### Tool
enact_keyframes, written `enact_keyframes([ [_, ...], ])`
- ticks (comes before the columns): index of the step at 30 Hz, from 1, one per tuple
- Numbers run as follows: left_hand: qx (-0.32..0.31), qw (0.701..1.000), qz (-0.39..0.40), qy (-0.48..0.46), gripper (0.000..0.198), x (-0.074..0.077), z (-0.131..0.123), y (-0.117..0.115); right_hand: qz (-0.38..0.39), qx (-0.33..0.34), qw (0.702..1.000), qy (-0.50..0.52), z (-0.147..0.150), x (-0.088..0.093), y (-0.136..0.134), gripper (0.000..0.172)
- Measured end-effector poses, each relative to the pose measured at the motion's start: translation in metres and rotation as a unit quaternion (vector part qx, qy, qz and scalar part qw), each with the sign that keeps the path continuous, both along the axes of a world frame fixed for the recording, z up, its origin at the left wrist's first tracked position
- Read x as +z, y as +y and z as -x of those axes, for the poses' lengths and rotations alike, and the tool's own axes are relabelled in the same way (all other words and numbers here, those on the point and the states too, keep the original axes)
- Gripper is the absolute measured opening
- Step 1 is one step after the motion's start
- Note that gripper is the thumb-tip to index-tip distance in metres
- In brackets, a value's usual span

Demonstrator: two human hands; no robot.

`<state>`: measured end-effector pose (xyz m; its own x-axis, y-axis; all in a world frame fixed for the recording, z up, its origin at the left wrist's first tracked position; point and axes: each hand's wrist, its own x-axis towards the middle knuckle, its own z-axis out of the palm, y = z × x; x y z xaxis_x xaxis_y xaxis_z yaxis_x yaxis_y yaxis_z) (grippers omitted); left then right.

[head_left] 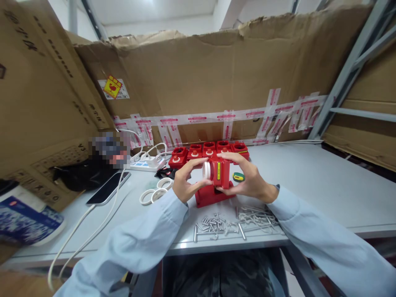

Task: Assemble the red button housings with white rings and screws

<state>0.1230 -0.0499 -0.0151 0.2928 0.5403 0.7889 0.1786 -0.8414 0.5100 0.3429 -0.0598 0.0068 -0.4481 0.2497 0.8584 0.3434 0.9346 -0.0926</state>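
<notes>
Between my hands, above the table, is a red box-shaped housing (pixel 225 175) with a yellow label, turned on its side. My right hand (pixel 252 181) grips it from the right, thumb below and fingers on top. A white ring (pixel 206 170) sits against the housing's left end. Closed around that ring are the thumb and fingers of my left hand (pixel 185 181). Just below the hands, a larger red part (pixel 206 197) rests on the table, partly hidden by them. A green and yellow tool handle (pixel 238 177) lies by my right hand.
Several red housings (pixel 194 154) stand in rows behind. Loose white rings (pixel 147 197) lie left; small screws (pixel 212 223) and metal rods (pixel 256 216) lie near the front edge. A phone (pixel 109 189) with cable, a power strip (pixel 145 164) and a white tub (pixel 29 216) are further left.
</notes>
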Motion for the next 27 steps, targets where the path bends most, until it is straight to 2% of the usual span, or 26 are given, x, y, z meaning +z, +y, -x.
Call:
enact_keyframes([
  [15, 0.034, 0.997, -0.071, -0.005, 0.056, 0.0089, -0.0055, -0.0073, -0.014, 0.012, 1.0, 0.001, 0.0023, -0.0002, -0.0014, 0.082],
  [27, -0.019, 0.998, -0.035, -0.048, 0.06, 0.0074, -0.0087, -0.0051, -0.027, 0.023, 0.999, 0.007, 0.0034, -0.0001, -0.0013, 0.083],
])
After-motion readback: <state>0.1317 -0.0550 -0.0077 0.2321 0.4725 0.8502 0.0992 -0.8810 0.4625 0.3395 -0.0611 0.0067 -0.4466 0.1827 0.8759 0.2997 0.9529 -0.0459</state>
